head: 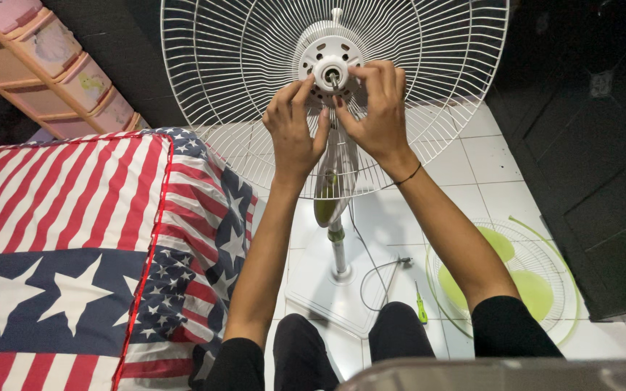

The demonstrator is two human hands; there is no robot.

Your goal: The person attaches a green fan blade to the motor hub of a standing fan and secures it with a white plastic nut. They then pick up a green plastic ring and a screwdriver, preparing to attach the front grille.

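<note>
A big cushion or mattress [59,246] covered in red and white stripes with white stars on blue fills the left side. Behind it stands a slanted stack of pastel plastic drawers [52,58]. The white tiled floor [501,166] runs out to the right, up to a dark cabinet [588,159].

At the top centre stands the fan's white rear wire guard [429,65], upright on its pole [337,250] and white base [327,289], with no blades and no front grille on it. Those parts lie on the floor to the right: the front grille [501,279] flat on the tiles with the green blades inside it. A grey cord [371,279] loops across the base, and a small green-handled screwdriver [421,304] lies just beside it.

Both hands meet at the round motor hub [330,61] in the guard's centre, where the bare shaft [332,75] sticks out. The left hand [295,127] is narrowly pinched, thumb and forefinger touching the hub's lower left edge. The right hand [378,108] curls its fingers over the hub's right side, closed on whatever small part sits there; the fingers hide it, so I cannot tell if it is a nut or the plastic ring itself.

To my eye this grip works best with 1 hand steadying the guard and hub while the other turns, keeping the fingers square to the shaft so nothing cross-threads
</note>
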